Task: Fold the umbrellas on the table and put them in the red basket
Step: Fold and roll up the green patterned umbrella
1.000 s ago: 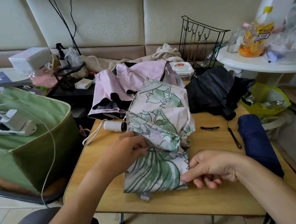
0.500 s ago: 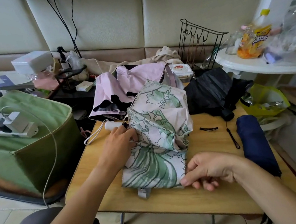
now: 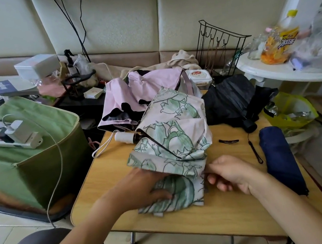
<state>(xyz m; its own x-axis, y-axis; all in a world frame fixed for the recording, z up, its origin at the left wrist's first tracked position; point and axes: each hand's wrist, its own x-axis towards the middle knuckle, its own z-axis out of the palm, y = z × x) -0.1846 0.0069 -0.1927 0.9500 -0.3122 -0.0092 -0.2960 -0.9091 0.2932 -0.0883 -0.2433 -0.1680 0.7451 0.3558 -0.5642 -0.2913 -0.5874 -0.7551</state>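
While the floral umbrella (image 3: 171, 141) lies half-gathered mid-table, the left hand (image 3: 144, 187) grips its near canopy folds and the right hand (image 3: 229, 172) pinches its edge — folding looks unfinished. The navy umbrella (image 3: 280, 158) seems rolled; pink (image 3: 141, 91) and black (image 3: 234, 98) ones wait — no red basket shows.

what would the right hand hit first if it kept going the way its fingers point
The right hand points left, already at the floral umbrella; beyond that fabric lies the left hand, though depth is unclear.

Left hand (image 3: 143, 189) grip curled; right hand (image 3: 229, 172) grip pinching.
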